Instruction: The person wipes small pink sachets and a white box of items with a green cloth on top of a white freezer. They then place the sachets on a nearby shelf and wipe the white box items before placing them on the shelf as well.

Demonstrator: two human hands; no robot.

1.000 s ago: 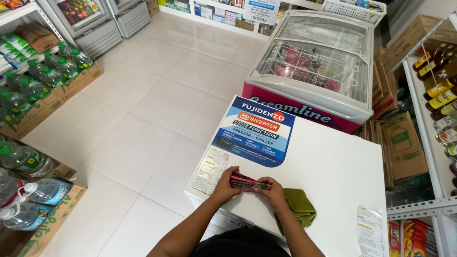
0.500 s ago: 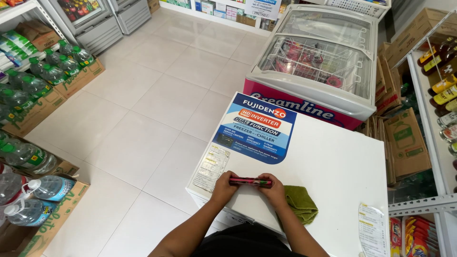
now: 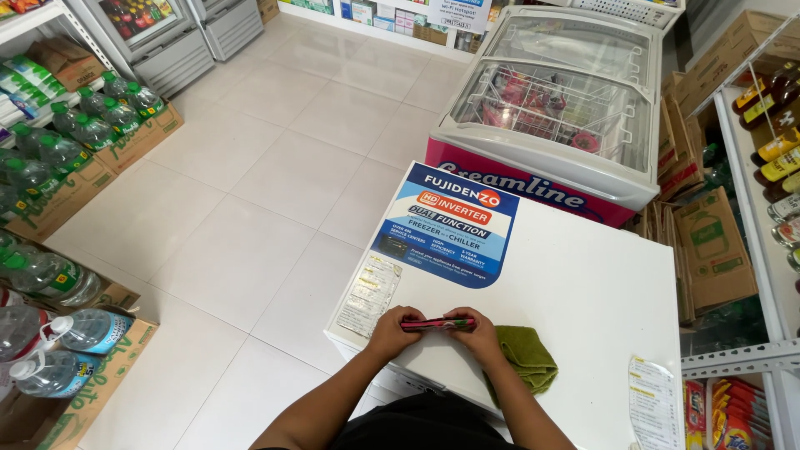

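Holding a thin pink-and-dark flat thing (image 3: 437, 323), maybe a phone or a slim case, hard to say, both hands are pinched on it edge-on: left hand (image 3: 392, 333) grasping its left end, right hand (image 3: 477, 335) grasping its right end, so it spans straight across between the two grips, just above the lid.

Biggest thing under the grip is the white chest freezer (image 3: 583, 292), smooth flat lid, boxy. Well beyond the grip sits a glass-top ice cream freezer (image 3: 558, 100) with a pink front and sliding curved panes. On the white lid, just past the fingers, there's a big glossy blue sticker (image 3: 454, 225), and to the left of the grip a smaller pale label (image 3: 369, 293), rectangular and papery. Right beside the right hand, touching it, is a crumpled green cloth (image 3: 527, 358), soft terry look. Far left of the grip are cardboard boxes of plastic water bottles (image 3: 50, 162) with green caps, on glossy white floor tiles (image 3: 275, 175).

Versus half a second back: the hands are in pretty much the same spot and the pink thing stays level between them; the view just shifted a bit.
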